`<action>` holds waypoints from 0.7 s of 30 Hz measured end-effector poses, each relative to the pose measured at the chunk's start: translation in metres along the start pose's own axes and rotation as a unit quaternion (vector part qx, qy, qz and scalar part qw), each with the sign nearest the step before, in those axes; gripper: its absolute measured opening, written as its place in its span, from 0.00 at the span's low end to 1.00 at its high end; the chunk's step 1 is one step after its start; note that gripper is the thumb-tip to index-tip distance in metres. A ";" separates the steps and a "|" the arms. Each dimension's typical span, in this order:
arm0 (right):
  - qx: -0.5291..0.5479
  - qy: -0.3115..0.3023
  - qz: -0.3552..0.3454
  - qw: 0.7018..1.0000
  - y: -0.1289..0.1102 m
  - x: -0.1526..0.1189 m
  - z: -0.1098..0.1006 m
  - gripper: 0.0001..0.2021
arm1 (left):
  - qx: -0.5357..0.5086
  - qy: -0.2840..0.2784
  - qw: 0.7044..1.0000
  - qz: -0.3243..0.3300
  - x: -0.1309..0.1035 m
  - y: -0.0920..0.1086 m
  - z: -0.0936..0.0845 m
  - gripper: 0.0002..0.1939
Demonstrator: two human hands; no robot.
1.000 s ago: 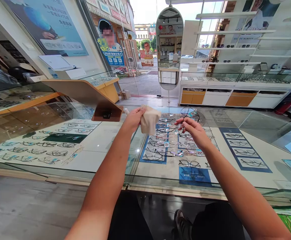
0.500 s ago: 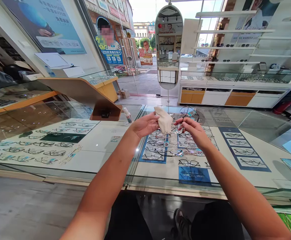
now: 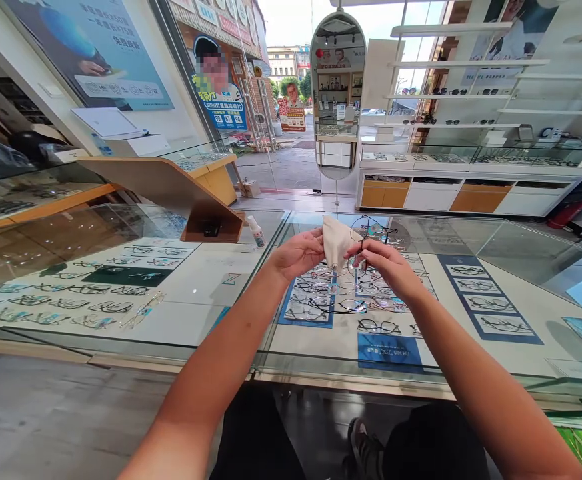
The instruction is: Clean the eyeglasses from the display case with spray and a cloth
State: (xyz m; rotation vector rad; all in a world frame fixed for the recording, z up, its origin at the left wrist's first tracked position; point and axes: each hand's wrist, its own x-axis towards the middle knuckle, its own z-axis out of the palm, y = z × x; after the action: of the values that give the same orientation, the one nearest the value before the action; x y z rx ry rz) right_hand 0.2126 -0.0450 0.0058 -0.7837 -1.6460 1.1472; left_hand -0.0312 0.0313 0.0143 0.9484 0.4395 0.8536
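My left hand (image 3: 301, 255) is closed on a pale cream cloth (image 3: 337, 239) that hangs loosely over the glass counter. Close beside it on the right, my right hand (image 3: 381, 259) grips a pair of thin dark-framed eyeglasses (image 3: 371, 227), its fingers bent round the frame. The glasses are held up, with their lenses near the cloth's right edge; whether they touch it I cannot tell. Below both hands, rows of eyeglasses (image 3: 338, 305) show in and on the counter.
A small white spray bottle (image 3: 256, 232) stands on the glass counter (image 3: 211, 320), near a tilted wooden panel (image 3: 165, 180). More frames (image 3: 485, 285) lie on blue strips to the right. An oval mirror (image 3: 338, 93) stands beyond the counter.
My left hand has moved right with the cloth, bringing it close to the eyeglasses. The eyeglasses have tilted slightly in my right hand.
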 end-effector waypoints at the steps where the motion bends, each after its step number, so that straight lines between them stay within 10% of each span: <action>1: 0.001 -0.011 0.002 1.000 0.000 0.000 0.000 0.15 | -0.001 0.002 1.000 0.006 0.000 0.000 0.000 0.28; 21: 0.029 -0.067 -0.009 0.997 -0.005 -0.003 0.006 0.13 | -0.013 -0.058 0.998 0.022 0.002 -0.027 0.012 0.29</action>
State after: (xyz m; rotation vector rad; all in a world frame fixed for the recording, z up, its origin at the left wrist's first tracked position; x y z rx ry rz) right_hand 0.2079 -0.0510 0.0091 -0.6653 -1.7171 1.2515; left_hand -0.0102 0.0178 -0.0021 0.9809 0.3077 0.8368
